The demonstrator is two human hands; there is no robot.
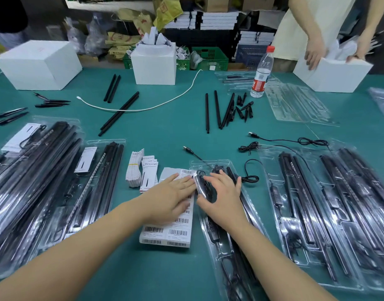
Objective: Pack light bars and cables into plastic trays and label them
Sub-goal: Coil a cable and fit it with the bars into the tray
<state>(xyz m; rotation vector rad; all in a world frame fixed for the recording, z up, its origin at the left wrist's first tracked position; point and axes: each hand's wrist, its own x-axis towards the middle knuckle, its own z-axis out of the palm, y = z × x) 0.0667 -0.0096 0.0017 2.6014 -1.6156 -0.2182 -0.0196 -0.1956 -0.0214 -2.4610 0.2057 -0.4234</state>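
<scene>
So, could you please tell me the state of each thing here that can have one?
Left hand: open, flat on the barcode label sheet.
Right hand: open, fingers on the middle tray.
Middle tray: loaded, lying flat.
Water bottle: upright, capped.
White box: open, packets sticking out.

Teal worktable (165, 131); green crates (210, 58), stacked boxes (219, 20) behind on floor.

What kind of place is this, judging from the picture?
Probably a packing bench in a small factory or warehouse: filled plastic trays, a barcode label sheet on the green table, and stacked boxes behind.
</scene>
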